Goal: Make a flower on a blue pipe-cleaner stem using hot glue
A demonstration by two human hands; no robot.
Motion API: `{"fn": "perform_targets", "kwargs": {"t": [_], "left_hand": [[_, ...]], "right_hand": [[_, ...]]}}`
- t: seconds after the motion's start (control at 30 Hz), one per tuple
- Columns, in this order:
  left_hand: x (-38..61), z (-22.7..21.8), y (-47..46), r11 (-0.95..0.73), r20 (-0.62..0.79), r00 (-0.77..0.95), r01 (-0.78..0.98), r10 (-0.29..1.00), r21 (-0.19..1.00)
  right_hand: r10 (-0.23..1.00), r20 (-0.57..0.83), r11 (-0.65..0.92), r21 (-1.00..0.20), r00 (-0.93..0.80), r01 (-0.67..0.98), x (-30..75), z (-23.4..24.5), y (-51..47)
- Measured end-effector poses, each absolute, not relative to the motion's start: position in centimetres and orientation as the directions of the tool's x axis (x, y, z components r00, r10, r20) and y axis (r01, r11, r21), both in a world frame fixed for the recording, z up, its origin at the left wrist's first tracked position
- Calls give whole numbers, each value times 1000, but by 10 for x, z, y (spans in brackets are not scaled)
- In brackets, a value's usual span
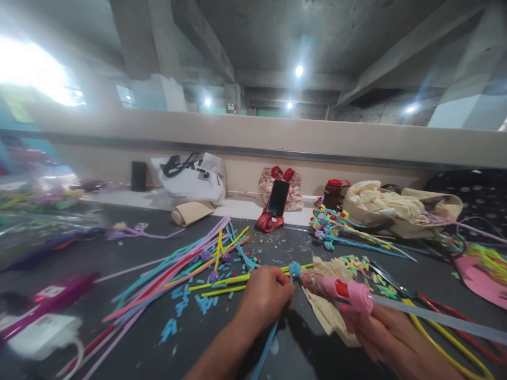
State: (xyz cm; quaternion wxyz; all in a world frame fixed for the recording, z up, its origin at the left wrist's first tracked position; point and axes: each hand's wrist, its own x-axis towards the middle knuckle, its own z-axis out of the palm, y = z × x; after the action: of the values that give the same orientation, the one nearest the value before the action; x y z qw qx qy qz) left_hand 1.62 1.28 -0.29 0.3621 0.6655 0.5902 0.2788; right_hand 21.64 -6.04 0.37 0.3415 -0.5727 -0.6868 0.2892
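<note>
Two closed grips: left hand [263, 295] pinching blue flower stem [294, 270], right hand [380, 330] round pink glue gun [344, 290]; finished flowers [328, 221] behind, loose pipe cleaners [178, 264] unworked.

In my left hand [263, 298] I pinch a blue pipe-cleaner flower [294, 269], its small curled head just above my fingers and its stem trailing down toward me. My right hand [380, 330] holds a pink glue gun [340, 289] nearly level. Its tip points left, just beside the flower head, and a clear glue stick [435, 316] juts out the back.
</note>
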Motion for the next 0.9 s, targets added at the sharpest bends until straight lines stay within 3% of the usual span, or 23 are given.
{"fn": "perform_targets", "kwargs": {"t": [0.23,0.73,0.9], "left_hand": [[17,-1,12,-47,-56,154,594,987,803],[17,4,8,-27,-79,152,594,985,804],[15,-1,12,2,-82,146,479,986,878]], "right_hand": [[985,45,135,-798,-166,587,225,-3,-55],[987,85,151,-792,-138,591,223,-2,-56],[976,192,206,-671,-101,713,230,7,-54]]}}
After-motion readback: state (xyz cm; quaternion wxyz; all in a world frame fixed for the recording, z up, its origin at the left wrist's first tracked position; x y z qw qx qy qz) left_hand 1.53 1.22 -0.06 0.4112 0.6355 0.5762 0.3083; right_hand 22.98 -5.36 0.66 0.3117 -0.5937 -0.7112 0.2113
